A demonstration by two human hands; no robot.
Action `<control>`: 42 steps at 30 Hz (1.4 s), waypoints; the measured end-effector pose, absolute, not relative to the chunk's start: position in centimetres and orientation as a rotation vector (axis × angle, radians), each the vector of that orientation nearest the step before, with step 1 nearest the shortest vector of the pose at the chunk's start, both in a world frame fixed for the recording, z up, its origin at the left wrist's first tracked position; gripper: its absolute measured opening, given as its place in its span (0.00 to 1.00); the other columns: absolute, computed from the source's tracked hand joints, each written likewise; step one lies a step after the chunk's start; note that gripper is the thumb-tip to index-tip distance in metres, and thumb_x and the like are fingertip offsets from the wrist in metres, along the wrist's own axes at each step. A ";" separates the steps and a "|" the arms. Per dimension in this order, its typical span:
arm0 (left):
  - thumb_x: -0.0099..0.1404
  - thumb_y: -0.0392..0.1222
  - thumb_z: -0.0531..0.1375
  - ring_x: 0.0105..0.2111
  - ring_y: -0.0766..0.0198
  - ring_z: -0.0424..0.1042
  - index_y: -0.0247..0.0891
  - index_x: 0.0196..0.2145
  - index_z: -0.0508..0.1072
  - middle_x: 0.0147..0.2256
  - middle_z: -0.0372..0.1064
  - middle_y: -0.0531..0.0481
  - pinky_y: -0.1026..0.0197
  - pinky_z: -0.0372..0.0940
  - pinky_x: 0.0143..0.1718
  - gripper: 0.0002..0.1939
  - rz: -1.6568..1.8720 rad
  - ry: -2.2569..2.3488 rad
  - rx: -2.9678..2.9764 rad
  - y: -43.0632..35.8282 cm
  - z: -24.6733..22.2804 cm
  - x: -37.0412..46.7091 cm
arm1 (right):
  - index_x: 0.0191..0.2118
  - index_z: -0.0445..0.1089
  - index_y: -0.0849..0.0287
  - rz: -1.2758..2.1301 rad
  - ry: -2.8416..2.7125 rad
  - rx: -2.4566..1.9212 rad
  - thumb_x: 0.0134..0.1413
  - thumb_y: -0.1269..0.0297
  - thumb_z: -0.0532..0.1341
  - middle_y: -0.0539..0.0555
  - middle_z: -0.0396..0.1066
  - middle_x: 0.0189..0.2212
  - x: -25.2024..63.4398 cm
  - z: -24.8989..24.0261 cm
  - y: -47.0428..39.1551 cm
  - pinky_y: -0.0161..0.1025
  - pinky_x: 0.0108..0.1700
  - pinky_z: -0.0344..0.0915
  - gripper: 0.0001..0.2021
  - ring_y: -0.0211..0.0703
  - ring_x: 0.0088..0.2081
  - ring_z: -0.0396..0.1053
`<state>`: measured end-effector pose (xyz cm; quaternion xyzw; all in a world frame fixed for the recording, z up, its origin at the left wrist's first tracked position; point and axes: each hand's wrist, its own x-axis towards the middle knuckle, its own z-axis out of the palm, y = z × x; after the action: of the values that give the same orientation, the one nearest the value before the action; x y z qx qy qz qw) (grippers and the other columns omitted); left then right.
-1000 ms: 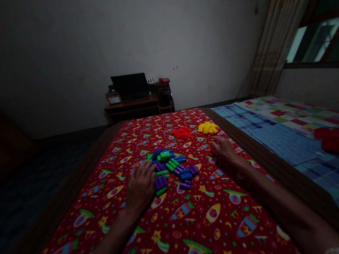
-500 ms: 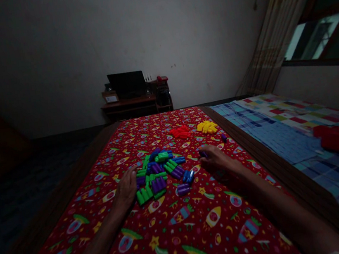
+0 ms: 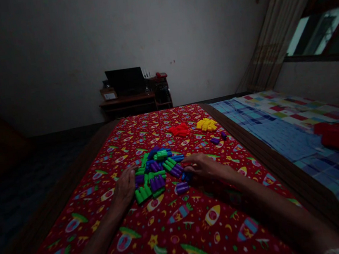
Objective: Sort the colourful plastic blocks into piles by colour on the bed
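The left forearm (image 3: 97,242) is extending inward from the lower left; the left hand (image 3: 124,187) is holding its fingers close together, relaxed; the right forearm (image 3: 269,199) is slanting inward from the lower right; the right hand (image 3: 205,166) is pointing leftward, its fingers bending.

I see a long red cloth (image 3: 182,225) printed with rockets and stars, spread over a brown surface (image 3: 288,178). Between my left hand (image 3: 125,188) and right hand (image 3: 201,167) lies a heap of green, purple and blue pieces (image 3: 157,182). Ahead of my right hand lie two purple pieces (image 3: 215,141); beyond them, a yellow pile (image 3: 206,125), with a red pile (image 3: 179,130) to its left.
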<state>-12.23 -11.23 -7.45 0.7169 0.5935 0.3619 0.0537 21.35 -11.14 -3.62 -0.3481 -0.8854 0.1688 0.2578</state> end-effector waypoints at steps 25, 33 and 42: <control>0.68 0.56 0.40 0.53 0.52 0.68 0.35 0.42 0.73 0.52 0.69 0.40 0.47 0.60 0.58 0.29 1.056 1.807 2.142 -11.0 -8.0 -12.7 | 0.36 0.76 0.63 -0.055 -1.838 -1.930 0.60 0.60 0.55 0.61 0.76 0.33 29.7 -2.2 -5.3 0.36 0.35 0.59 0.15 0.45 0.35 0.70; 0.67 0.57 0.39 0.53 0.51 0.68 0.34 0.44 0.73 0.51 0.70 0.38 0.47 0.60 0.58 0.31 1.038 1.832 2.118 -10.8 -8.0 -12.7 | 0.41 0.76 0.64 -0.026 -1.853 -1.663 0.59 0.67 0.55 0.61 0.77 0.37 27.4 -0.8 -5.9 0.37 0.40 0.62 0.12 0.45 0.37 0.72; 0.68 0.57 0.39 0.51 0.54 0.69 0.35 0.43 0.73 0.49 0.71 0.40 0.48 0.62 0.56 0.30 1.078 1.790 2.123 -11.4 -7.3 -12.1 | 0.37 0.74 0.59 0.293 -2.866 -0.832 0.56 0.63 0.63 0.55 0.74 0.33 16.8 -0.7 -15.0 0.34 0.37 0.62 0.06 0.40 0.35 0.69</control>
<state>-12.07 -11.39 -7.27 0.7105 0.5988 0.3606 0.0814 16.78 -15.04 -0.68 -0.2768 -0.9533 0.0974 0.0715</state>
